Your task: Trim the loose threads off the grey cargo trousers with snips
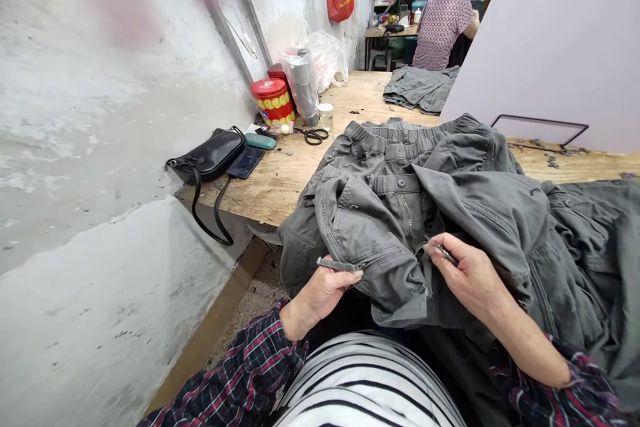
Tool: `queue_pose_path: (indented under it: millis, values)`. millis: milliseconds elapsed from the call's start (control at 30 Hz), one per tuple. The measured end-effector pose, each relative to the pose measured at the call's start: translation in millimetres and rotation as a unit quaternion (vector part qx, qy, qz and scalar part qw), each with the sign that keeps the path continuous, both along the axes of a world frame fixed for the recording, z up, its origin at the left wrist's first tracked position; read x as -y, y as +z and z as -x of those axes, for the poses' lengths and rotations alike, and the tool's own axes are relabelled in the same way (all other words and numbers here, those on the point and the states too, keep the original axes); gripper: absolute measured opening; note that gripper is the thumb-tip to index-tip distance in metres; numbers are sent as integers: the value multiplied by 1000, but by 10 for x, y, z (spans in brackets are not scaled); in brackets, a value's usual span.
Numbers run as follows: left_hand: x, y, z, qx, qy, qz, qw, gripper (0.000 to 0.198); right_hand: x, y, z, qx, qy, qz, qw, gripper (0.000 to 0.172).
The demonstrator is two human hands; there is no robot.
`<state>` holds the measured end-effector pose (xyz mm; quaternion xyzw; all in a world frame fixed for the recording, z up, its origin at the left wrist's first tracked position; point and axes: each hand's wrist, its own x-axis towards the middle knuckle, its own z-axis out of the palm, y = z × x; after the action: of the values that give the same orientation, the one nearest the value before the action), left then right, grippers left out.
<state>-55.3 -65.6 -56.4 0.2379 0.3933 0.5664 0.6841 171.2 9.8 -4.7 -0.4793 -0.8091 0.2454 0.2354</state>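
Grey trousers (370, 227) with an elastic waist, a button and an open zip lie over the table's front edge, on top of more grey garments. My left hand (325, 290) is closed on a narrow grey fabric strip (340, 265) beside the pocket seam, thumb on top. My right hand (465, 270) is closed in a pinch round a small dark metal tool (444, 253), near the lower end of the zip. The tool's tip and exact kind are hard to make out.
On the wooden table (285, 180) at the left are a black bag (213, 155), a phone (246, 162), black scissors (313, 136) and a red tin (273, 103). A pale panel (550, 47) stands right; a person (443, 30) sits behind.
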Motion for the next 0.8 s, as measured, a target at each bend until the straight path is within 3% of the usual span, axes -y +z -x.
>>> queue_pose_path:
  millis: [100,233,433,500,633,700,800]
  values:
    - [1,18,23,-20,5,-21,1000,31,83,-7,-1,79,-1,-39,996,26]
    - [4,31,44,-39,3,-39,998,32,105,-11,135,17,30,-108,994,23]
    - [-4,15,88,-80,-5,-58,995,28,-61,-22,310,77,89,-99,988,16]
    - [-25,14,166,-100,23,-60,993,26,-153,-29,280,80,61,-132,986,12]
    - [-85,67,344,-100,111,-54,987,29,-227,9,326,121,-57,-237,962,11]
    - [-115,108,388,-97,110,-44,988,28,-176,49,470,146,-10,-244,959,14]
    - [-141,153,392,-65,90,-38,993,26,-72,93,757,170,117,-248,947,22]
